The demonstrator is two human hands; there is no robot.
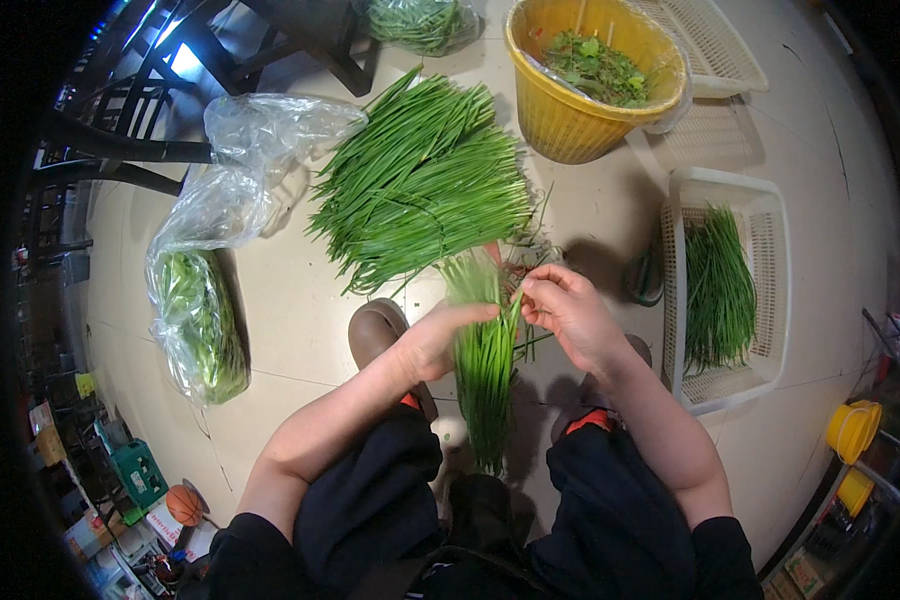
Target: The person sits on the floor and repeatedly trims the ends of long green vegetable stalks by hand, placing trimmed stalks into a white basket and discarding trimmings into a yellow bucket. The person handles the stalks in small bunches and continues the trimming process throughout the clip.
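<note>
My left hand (442,334) grips a bunch of garlic chives (486,382) between my knees, thumb across the stems. The pale stem ends point away from me and look blurred; the green tips hang toward me. At the bunch's right edge, my right hand (570,315) pinches a few chive stems between thumb and fingertips. Beyond both hands, a large heap of garlic chives (427,180) lies on the tiled floor. Loose trimmings (529,255) and something reddish, partly hidden, lie by the heap's near right side.
To the right stands a white plastic basket (776,300) holding more chives (720,292), beside a dark green looped object (643,279). A yellow bucket (570,124) with leafy scraps stands behind. Leafy greens (199,322) in clear plastic (217,199) lie left, near dark chair legs (135,150).
</note>
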